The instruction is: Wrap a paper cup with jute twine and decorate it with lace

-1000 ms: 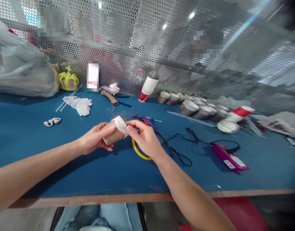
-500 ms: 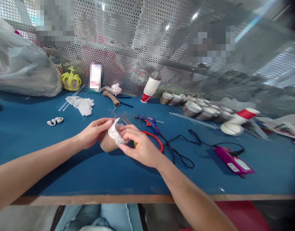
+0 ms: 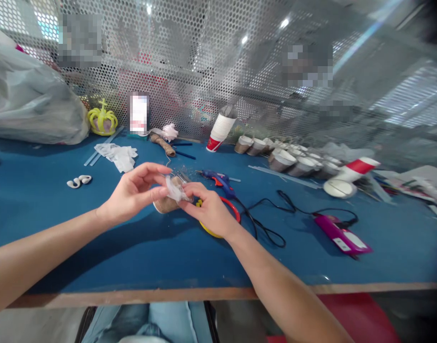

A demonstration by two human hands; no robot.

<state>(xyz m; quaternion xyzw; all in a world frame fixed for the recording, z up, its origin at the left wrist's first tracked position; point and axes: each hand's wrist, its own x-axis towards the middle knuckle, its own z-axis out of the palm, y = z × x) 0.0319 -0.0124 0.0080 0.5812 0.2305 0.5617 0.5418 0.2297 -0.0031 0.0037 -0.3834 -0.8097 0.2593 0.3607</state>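
Perforated metal screen [image 3: 168, 62] stands behind a blue table [image 3: 133, 267], with a blue glue gun [image 3: 226, 186] lying near its middle. Far to the left of the glue gun and behind it sits a bulky translucent bag [image 3: 36, 105]; nearer on that side, level with the gun, are small white curled pieces [image 3: 79, 181]. Back and left of the gun come a yellow crown [image 3: 103, 123], then a crumpled white cloth [image 3: 120, 156].

Front-left of the gun, the left hand [image 3: 136, 193] reaches in with its fingers curved and lifted, thumb and fingertips spread apart beside a blurred white strip [image 3: 173, 189]; whether the thumb presses on it I cannot tell. Left of the gun and a little in front, the brown cup [image 3: 163, 205] is tilted between the hands. Just in front of the gun, the right hand [image 3: 206, 207] slants in from the right, pinching the cup's edge and the strip between thumb and fingers. Red-and-yellow loop handles [image 3: 235, 208] lie close in front of the gun, partly covered by that hand.

Behind the gun leans a stack of paper cups [image 3: 220, 128]. Right of it are many brown-sided cups [image 3: 281, 160], a trailing black cable [image 3: 292, 206] and a purple power strip [image 3: 342, 233].
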